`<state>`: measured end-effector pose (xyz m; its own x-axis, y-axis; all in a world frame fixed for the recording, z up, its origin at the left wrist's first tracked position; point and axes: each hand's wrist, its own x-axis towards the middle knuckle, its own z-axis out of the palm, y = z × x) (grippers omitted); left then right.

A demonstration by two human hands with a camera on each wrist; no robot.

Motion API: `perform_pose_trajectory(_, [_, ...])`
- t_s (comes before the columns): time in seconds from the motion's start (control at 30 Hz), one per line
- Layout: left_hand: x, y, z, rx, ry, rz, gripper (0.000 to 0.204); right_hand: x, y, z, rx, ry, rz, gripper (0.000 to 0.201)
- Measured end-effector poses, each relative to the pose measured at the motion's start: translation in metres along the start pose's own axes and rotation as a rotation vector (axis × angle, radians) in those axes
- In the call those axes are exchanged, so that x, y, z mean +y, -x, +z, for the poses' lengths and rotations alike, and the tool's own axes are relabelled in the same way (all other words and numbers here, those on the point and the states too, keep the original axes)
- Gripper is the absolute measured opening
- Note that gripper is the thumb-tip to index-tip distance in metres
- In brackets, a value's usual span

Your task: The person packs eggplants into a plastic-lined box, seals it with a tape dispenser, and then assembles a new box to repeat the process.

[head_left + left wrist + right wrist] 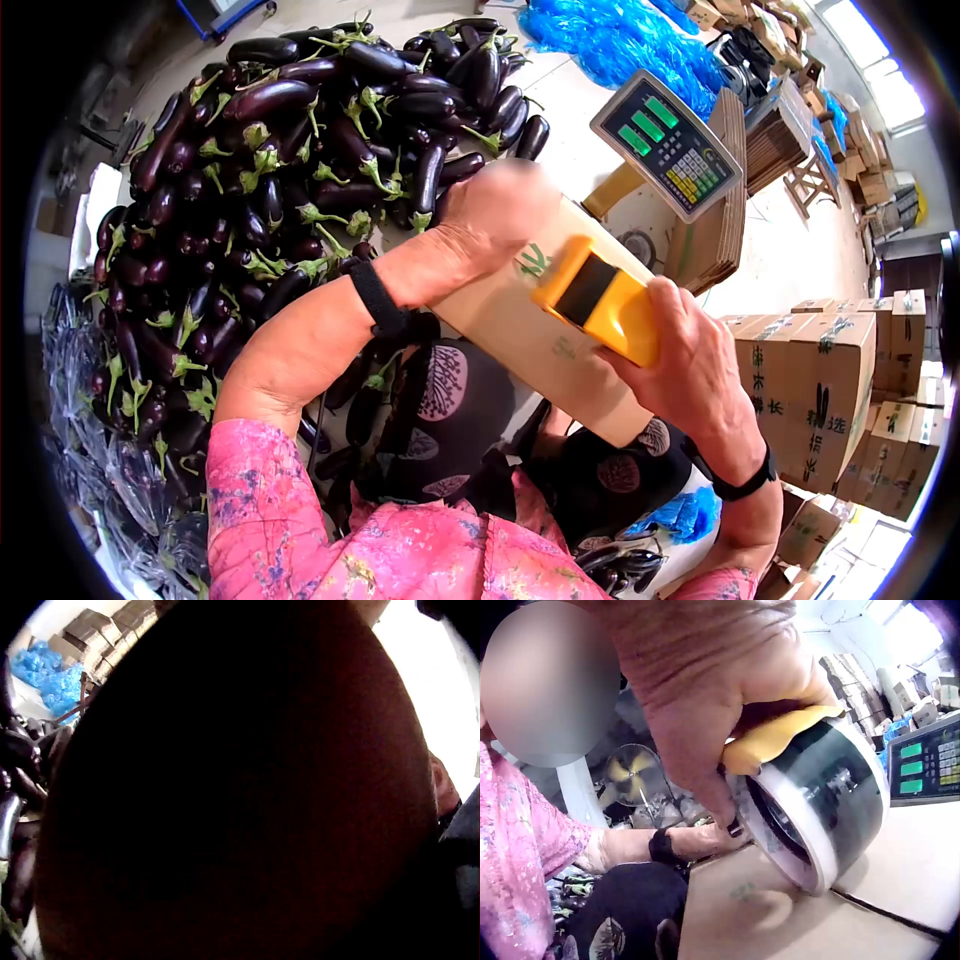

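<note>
A long cardboard box (520, 330) lies across my lap. My right hand (690, 370) grips a yellow tape dispenser (600, 300) and holds it on the box's top. In the right wrist view the dispenser's tape roll (817, 810) sits just above the cardboard box (780, 915), under the yellow body (772, 735) my fingers wrap. My left hand (495, 205) rests on the far end of the box; its fingers look flat, though that area is blurred. The left wrist view is almost wholly blocked by a dark, close surface.
A big pile of purple eggplants (280, 180) covers the floor to the left. A platform scale's display (667, 143) stands beyond the box, with flat cardboard (720, 230) behind it. Blue plastic bags (620, 40) lie at the back. Stacked cartons (830, 380) fill the right. A fan (634, 776) stands behind me.
</note>
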<state>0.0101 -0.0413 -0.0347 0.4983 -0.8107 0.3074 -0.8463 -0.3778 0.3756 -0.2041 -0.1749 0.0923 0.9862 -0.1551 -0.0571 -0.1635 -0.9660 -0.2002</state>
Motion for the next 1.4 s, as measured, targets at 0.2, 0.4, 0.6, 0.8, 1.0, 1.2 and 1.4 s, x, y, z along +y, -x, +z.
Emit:
perform_pose_trajectory(0.2, [0.008,-0.002,0.001,0.003,-0.056,-0.105,0.043,0.06,0.1,-0.006,0.061,0.037,0.1,0.063])
perform_pose_trajectory(0.4, [0.015,0.0,-0.01,-0.013,-0.102,0.041,0.042,0.107,0.161,0.029,0.163,-0.054,0.117,0.064])
perform_pose_trajectory(0.6, [0.003,-0.003,0.003,-0.009,-0.021,-0.077,0.039,0.128,0.165,0.046,0.171,-0.156,0.124,0.065])
perform_pose_trajectory(0.8, [0.001,-0.005,0.004,-0.013,0.017,-0.063,0.042,0.15,0.164,0.092,0.251,-0.346,0.076,0.06])
perform_pose_trajectory(1.0, [0.006,-0.011,0.004,-0.074,-0.198,0.206,0.053,0.159,0.166,0.163,0.353,-0.57,0.095,0.069])
perform_pose_trajectory(1.2, [0.066,-0.014,0.027,-0.16,-0.314,0.432,0.067,0.157,0.165,0.217,0.45,-0.632,0.144,0.071])
perform_pose_trajectory(1.4, [0.159,-0.006,0.058,-0.198,-0.14,0.461,0.07,0.158,0.166,0.231,0.514,-0.628,0.088,0.069])
